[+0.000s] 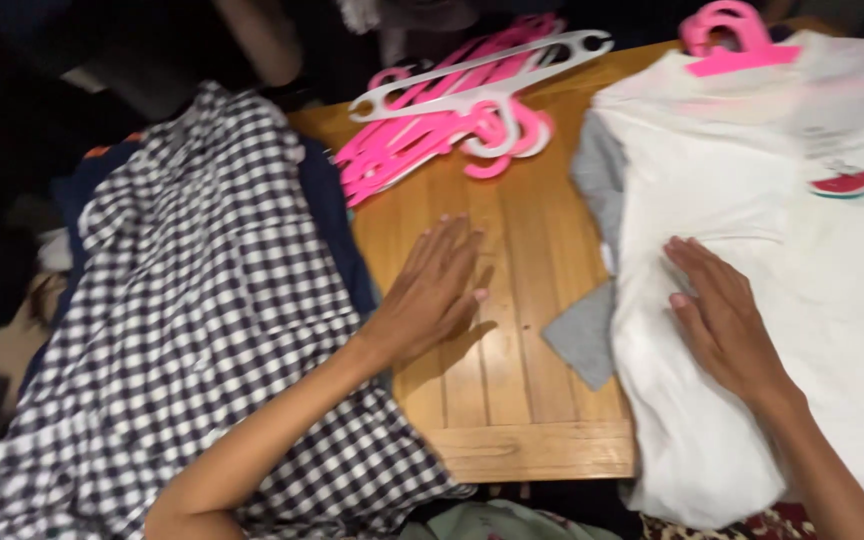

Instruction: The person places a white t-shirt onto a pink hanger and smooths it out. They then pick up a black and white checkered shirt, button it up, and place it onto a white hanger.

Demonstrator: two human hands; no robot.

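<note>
I am seeing the wooden worktop (512, 400) running away from its near edge, with a checked black-and-white shirt (202, 330) draping over its left side. My left hand (432, 295) is lying flat on the bare wood just beside that shirt, fingers spread, its grip open and holding nothing. My right hand (722, 320) is pressing palm-down on a white T-shirt (752, 200), its grip open too, fingers straight on the cloth. A grey garment (587, 335) is peeking out from under the white one at its left edge. Farther off, a heap of pink hangers (432, 140) is sitting near the far edge with a white hanger (482, 75) on top; another pink hanger (732, 40) is lying at the T-shirt's collar.
</note>
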